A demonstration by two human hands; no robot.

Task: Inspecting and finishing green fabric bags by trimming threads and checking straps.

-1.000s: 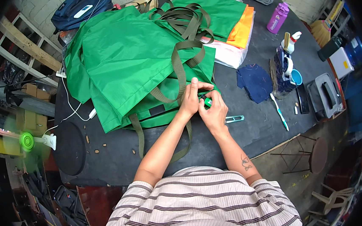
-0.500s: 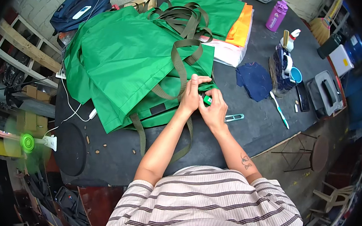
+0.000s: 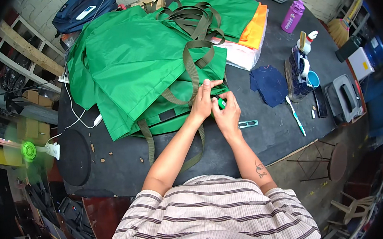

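A pile of green fabric bags [image 3: 132, 65] with olive webbing straps [image 3: 198, 34] lies on a dark table [image 3: 271, 139]. My left hand [image 3: 201, 103] pinches the corner of the top green bag near a strap. My right hand [image 3: 228, 114] is pressed against it and holds a small green object [image 3: 222, 104] at that corner. Both hands meet at the bag's right edge. Just right of my right hand, small metal snips [image 3: 248, 123] lie on the table.
A dark blue cloth piece [image 3: 270, 84], a toothbrush-like tool [image 3: 295, 115], a holder with tools and a blue cup [image 3: 300, 74], a purple bottle [image 3: 292, 17] and a grey case [image 3: 344, 98] sit to the right. Orange and white fabric [image 3: 252, 39] lies behind. A white cable [image 3: 77, 115] runs left.
Both hands have shifted slightly up and right along the bag's corner, still working the small green object against the fabric.
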